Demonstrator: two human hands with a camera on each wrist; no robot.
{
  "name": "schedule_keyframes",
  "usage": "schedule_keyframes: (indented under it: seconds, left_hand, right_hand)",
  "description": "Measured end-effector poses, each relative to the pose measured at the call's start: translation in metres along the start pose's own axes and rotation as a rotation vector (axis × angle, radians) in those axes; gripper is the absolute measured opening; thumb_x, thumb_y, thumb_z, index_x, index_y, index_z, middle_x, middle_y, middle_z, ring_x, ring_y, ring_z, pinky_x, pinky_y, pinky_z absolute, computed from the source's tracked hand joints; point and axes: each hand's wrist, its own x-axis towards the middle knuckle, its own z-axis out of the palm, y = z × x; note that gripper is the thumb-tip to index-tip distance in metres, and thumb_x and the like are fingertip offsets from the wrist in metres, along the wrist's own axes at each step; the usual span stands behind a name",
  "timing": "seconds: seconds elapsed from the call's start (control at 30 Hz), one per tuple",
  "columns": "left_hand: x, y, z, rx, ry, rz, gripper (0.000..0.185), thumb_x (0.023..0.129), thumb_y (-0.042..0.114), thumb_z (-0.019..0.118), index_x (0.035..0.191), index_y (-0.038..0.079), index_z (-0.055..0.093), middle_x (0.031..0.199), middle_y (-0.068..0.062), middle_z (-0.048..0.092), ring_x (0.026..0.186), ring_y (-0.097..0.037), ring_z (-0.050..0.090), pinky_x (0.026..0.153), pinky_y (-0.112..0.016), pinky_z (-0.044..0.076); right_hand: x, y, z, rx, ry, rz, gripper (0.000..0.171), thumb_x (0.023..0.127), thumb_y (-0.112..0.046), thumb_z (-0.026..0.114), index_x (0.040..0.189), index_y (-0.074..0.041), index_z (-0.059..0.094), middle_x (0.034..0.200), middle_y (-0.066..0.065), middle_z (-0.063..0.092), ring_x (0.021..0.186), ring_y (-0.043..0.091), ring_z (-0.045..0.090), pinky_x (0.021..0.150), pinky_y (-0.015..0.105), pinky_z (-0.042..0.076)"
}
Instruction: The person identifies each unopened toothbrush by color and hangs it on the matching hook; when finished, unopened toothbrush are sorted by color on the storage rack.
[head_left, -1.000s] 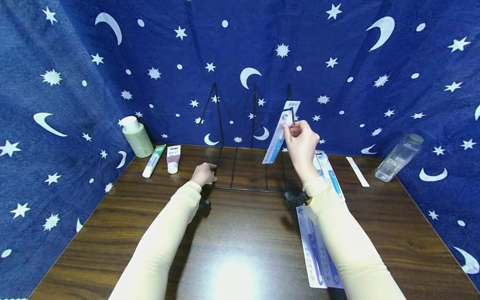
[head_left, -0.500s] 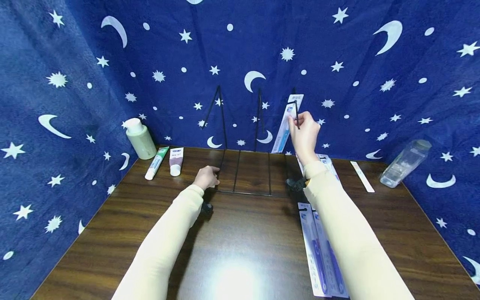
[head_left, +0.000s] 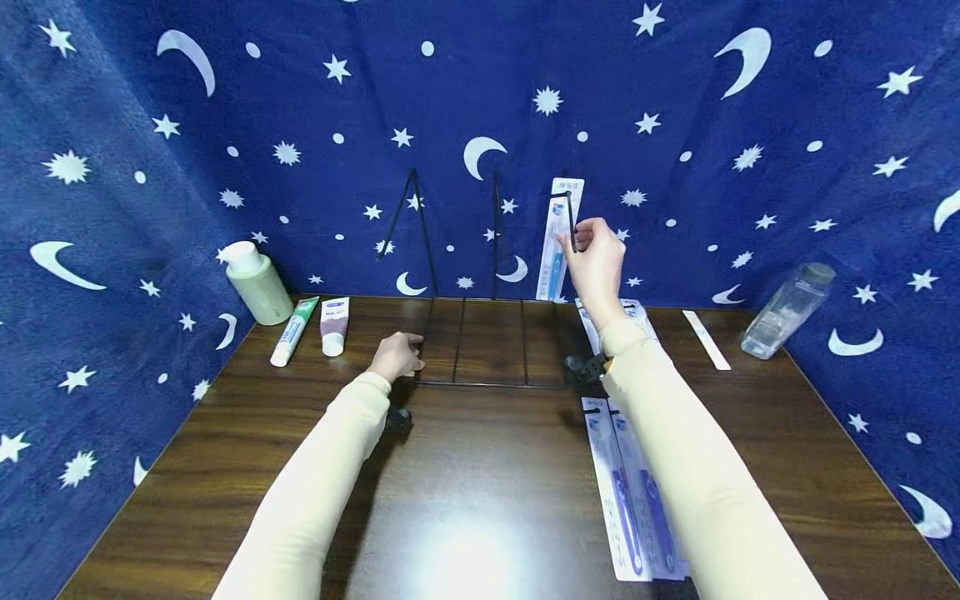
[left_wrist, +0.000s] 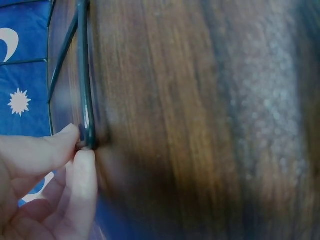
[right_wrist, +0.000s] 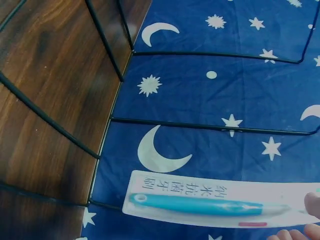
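Right hand (head_left: 600,258) pinches the packaged toothbrush (head_left: 557,242) up at the right-most hook of the black wire rack (head_left: 487,333); left hand (head_left: 395,354) pinches the rack's front-left base corner on the table (head_left: 480,483). Looks like the first pack is on or nearly on the hook, not released; two hooks bare, more packs (head_left: 633,492) flat by the right arm. Pack: white card, blue brush, hanging upright against the backdrop.

A dark wooden table (head_left: 487,500) fills the lower frame, marked by a bright glare of light at bottom centre. It is enclosed by blue star-and-moon cloth (head_left: 675,100) across the top and sides.
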Motion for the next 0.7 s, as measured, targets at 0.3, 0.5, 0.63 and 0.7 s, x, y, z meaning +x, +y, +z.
schedule_keyframes:
  seconds: [0.3, 0.5, 0.63, 0.7]
  left_hand:
    - [0.002, 0.001, -0.003, -0.042, -0.039, -0.007, 0.056, 0.075, -0.006, 0.065, 0.130, -0.001, 0.056, 0.104, -0.018, 0.065, 0.061, -0.011, 0.061, 0.055, -0.020, 0.055]
    - [0.004, -0.002, -0.002, -0.025, -0.021, 0.024, 0.056, 0.074, -0.006, 0.063, 0.129, -0.003, 0.055, 0.103, -0.018, 0.066, 0.054, -0.005, 0.060, 0.053, -0.018, 0.053]
    - [0.005, -0.002, -0.001, -0.024, -0.024, 0.019, 0.056, 0.074, -0.006, 0.063, 0.130, -0.002, 0.055, 0.103, -0.018, 0.066, 0.052, -0.005, 0.059, 0.052, -0.018, 0.052]
    - [0.005, -0.001, 0.000, -0.020, -0.023, 0.018, 0.055, 0.075, -0.006, 0.063, 0.129, -0.002, 0.056, 0.102, -0.018, 0.066, 0.053, -0.005, 0.059, 0.052, -0.019, 0.053]
  right_hand:
    - [-0.011, 0.010, -0.032, -0.026, -0.071, 0.010, 0.022, 0.084, -0.011, 0.068, 0.098, 0.005, 0.067, 0.086, 0.018, 0.070, 0.076, 0.030, 0.066, 0.072, 0.038, 0.051]
    - [-0.019, 0.034, -0.049, -0.103, -0.161, 0.020, 0.022, 0.084, -0.013, 0.066, 0.097, 0.005, 0.069, 0.085, 0.019, 0.070, 0.075, 0.030, 0.066, 0.071, 0.040, 0.051]
    - [-0.027, 0.056, -0.058, -0.182, -0.225, 0.006, 0.023, 0.085, -0.013, 0.065, 0.097, 0.005, 0.069, 0.085, 0.019, 0.070, 0.076, 0.031, 0.066, 0.071, 0.042, 0.051]
    - [-0.031, 0.068, -0.060, -0.222, -0.260, -0.006, 0.022, 0.084, -0.013, 0.065, 0.097, 0.005, 0.069, 0.084, 0.019, 0.070, 0.075, 0.032, 0.066, 0.070, 0.044, 0.050]
